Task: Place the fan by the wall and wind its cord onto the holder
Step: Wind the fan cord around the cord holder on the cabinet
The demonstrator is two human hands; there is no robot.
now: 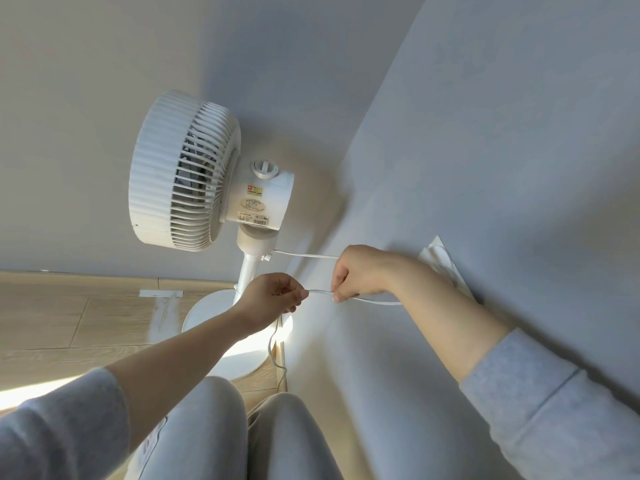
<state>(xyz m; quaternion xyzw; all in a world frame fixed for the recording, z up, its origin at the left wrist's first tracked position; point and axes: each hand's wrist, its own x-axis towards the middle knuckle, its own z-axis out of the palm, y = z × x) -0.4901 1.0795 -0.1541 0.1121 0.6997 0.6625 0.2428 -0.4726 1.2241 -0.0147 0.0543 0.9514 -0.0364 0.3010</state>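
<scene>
A white pedestal fan [194, 174] stands upright in the corner where two grey walls meet, its round base [242, 355] on the wood floor. Its white cord [304, 255] leaves the stem below the motor housing and runs right. My right hand [360, 271] is closed around the cord near the right wall. My left hand [273, 294] pinches the same cord [320, 291] a short way to the left, in front of the stem. A loop of cord [273, 344] hangs below my left hand over the base. No cord holder can be made out.
A white wall socket plate [441, 258] sits on the right wall just behind my right wrist. A strip of pale tape [161, 293] lies on the floor by the back wall. My knees in grey trousers [242, 427] are close to the fan base.
</scene>
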